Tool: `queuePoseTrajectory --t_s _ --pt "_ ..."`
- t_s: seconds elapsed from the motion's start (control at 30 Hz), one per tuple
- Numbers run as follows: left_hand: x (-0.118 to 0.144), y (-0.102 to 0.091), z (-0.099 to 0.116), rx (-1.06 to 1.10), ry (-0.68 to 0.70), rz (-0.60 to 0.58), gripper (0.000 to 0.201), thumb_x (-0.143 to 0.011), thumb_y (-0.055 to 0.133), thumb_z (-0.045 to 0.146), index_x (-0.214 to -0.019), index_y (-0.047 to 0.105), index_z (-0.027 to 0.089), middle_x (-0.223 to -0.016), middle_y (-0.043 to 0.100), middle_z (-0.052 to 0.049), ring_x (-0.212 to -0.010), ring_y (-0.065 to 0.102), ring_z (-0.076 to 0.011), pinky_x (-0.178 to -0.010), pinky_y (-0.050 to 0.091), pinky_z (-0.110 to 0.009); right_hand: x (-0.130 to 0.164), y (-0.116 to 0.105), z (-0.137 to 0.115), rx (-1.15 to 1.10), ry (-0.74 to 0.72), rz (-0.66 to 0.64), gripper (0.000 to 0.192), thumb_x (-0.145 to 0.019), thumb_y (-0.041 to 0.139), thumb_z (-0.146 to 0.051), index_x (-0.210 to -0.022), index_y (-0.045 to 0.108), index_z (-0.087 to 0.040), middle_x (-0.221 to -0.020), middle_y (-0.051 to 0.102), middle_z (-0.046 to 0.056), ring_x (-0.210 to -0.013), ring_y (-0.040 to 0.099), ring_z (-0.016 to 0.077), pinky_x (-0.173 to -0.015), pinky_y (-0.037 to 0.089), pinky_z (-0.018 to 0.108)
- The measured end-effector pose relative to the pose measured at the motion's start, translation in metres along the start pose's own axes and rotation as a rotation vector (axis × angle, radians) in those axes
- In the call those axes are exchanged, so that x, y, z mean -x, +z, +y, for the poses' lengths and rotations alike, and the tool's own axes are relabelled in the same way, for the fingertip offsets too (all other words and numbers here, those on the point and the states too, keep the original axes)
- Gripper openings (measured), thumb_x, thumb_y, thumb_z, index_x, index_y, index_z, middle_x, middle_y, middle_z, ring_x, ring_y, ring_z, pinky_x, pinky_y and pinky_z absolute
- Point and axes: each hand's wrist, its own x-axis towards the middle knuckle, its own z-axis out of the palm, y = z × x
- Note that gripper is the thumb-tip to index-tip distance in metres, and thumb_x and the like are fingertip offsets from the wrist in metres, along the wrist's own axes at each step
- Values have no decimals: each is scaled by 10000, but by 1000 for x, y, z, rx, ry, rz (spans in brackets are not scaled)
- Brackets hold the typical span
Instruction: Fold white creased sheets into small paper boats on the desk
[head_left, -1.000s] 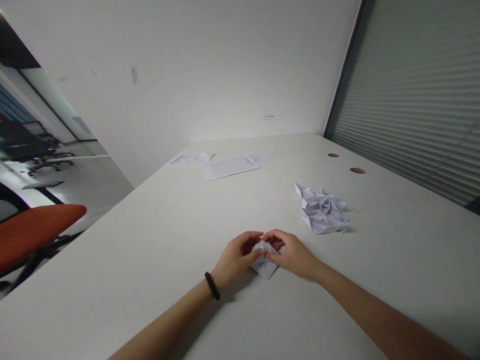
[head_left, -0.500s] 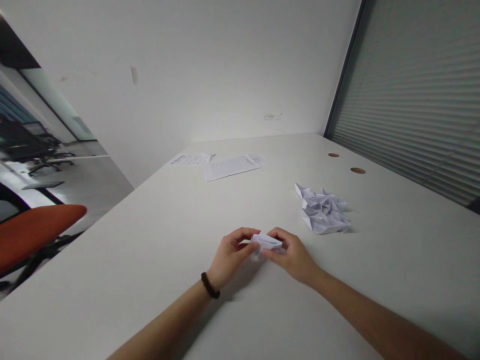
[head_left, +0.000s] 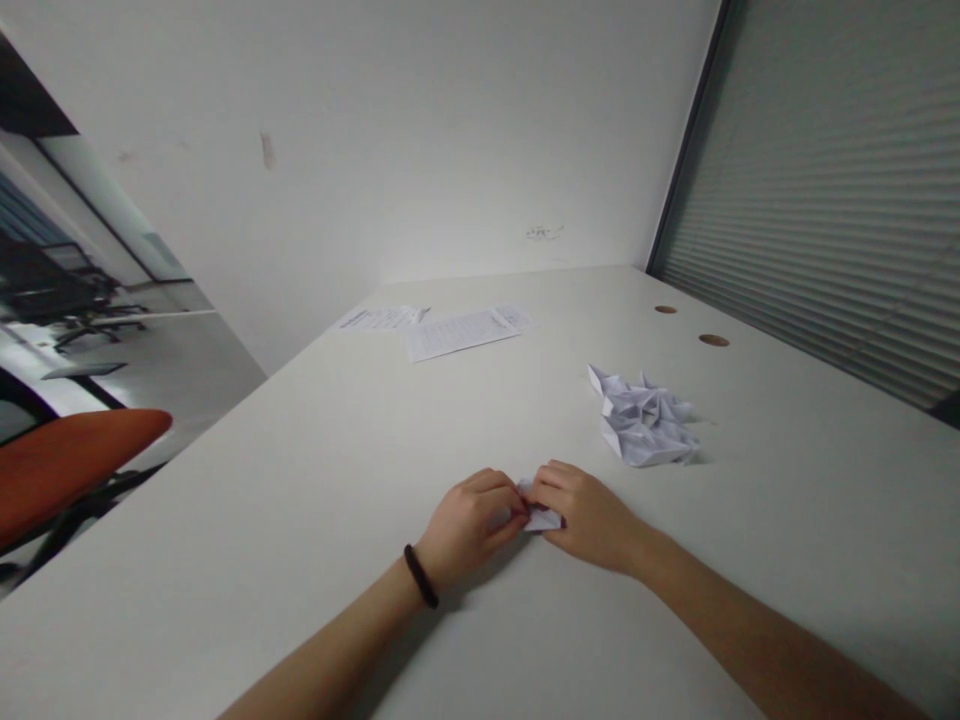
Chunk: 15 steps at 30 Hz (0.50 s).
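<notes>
We see folded paper shapes [head_left: 646,425], printed sheets [head_left: 461,332], perhaps two cable holes [head_left: 713,340], and an orange chair [head_left: 71,462].

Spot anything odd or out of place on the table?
Nothing damaged or spilled. The left hand and right hand press a small folded paper flat on the table. A loose heap of folded papers lies to the right; the printed sheets at the far end sit askew.

My left hand [head_left: 472,520] and right hand [head_left: 589,512] cover most of the folded paper [head_left: 541,519] between them, so I can't tell its shape. Beyond them, print on the sheets [head_left: 459,332] is too small to read.
</notes>
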Motion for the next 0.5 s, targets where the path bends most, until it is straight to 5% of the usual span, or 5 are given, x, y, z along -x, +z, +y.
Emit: queuePoseTrajectory --t_s 0.27,0.5 --pt "0 -4 3 -76 16 -69 220 -772 588 378 -892 661 208 -849 608 -57 -789 547 -174 -705 444 -277 6 -23 1 -285 44 -37 175 -699 575 -82 -814 636 -199 -805 649 12 -758 561 151 -719 412 267" --pt "1 6 6 -15 -92 -15 151 -802 536 206 -724 664 185 -818 618 -43 -771 553 -158 -696 445 -257 2 -18 8 -469 201 -28 73 -716 628 -185 -760 679 -213 -755 689 -9 -709 611 148 -673 440 248"
